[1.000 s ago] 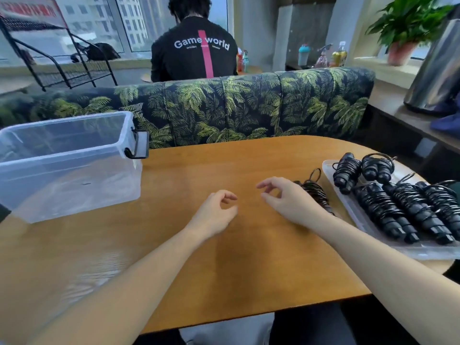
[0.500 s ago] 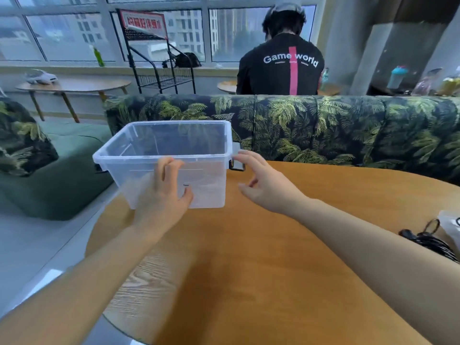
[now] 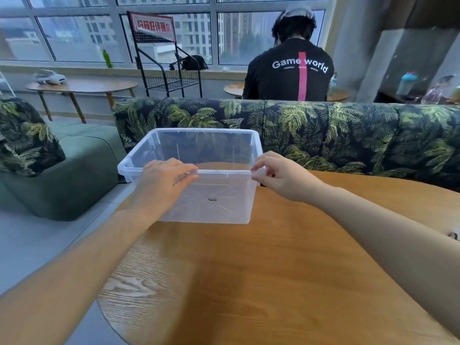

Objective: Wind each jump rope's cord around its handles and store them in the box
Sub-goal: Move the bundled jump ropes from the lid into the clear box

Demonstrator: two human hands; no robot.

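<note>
Both forearms bare, no sleeves in view. Left hand (image 3: 163, 180) from 7 o'clock, right hand (image 3: 282, 176) from 4 o'clock: no rings, watch or gloves.

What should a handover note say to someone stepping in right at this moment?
Left hand: fingers curled over the near rim of the clear box.
Right hand: pinching the box's near right corner.
Box: at the left end of the wooden table, nothing inside.
Jump ropes: out of view to the right.
Done: nothing stored.
Left: position the box, then wind and store every rope.
</note>
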